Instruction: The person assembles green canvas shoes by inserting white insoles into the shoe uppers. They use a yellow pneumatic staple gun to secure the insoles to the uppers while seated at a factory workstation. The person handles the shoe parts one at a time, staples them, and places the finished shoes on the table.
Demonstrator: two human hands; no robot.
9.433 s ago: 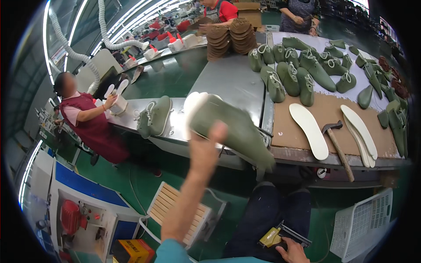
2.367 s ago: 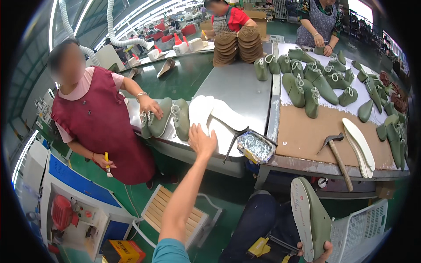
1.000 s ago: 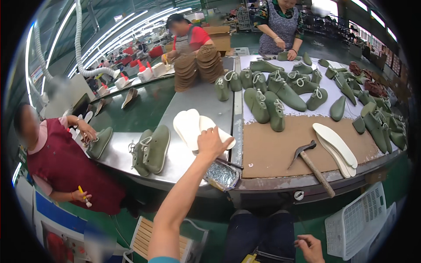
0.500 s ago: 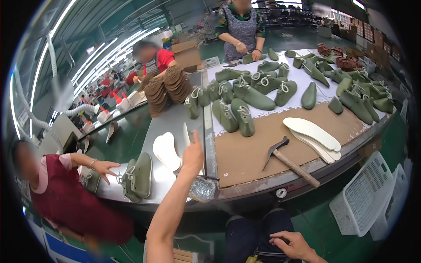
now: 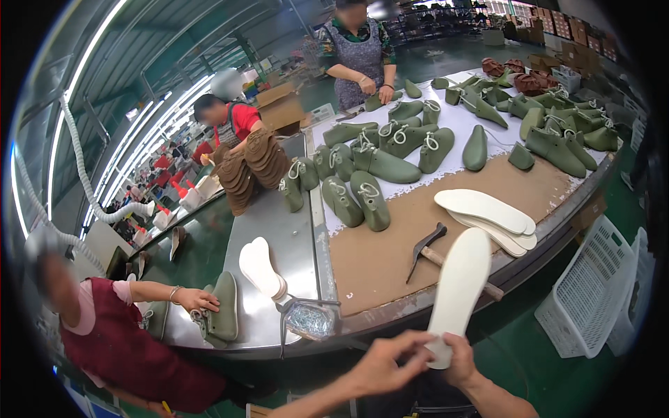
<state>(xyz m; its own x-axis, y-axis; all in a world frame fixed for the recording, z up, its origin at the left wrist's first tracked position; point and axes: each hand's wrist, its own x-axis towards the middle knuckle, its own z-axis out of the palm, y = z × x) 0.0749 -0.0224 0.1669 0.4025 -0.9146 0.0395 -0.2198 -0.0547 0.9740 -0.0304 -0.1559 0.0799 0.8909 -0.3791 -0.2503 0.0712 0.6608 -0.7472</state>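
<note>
A cream insole (image 5: 460,279) stands nearly upright in front of me, toe end up, over the near edge of the table. My right hand (image 5: 461,360) grips its lower end, thumb across the face. From the left, my left hand (image 5: 392,362) has its fingers pinched at the same lower end. Behind the insole lies a hammer (image 5: 433,257), its wooden handle partly hidden. More insoles (image 5: 488,212) are stacked on the brown board to the right, and another small pile of insoles (image 5: 260,268) rests on the steel surface at left.
Green shoes and lasts (image 5: 397,167) crowd the far side of the table (image 5: 390,265). A small tray (image 5: 311,318) sits at the near edge. One co-worker's hand (image 5: 197,299) touches green shoes at left; two other people work farther back. White crates (image 5: 582,299) stand at right.
My left hand has brought the insole from the steel surface rightward and toward me. My right hand has risen from near my lap and taken hold of it. The left co-worker's hand has reached the shoes.
</note>
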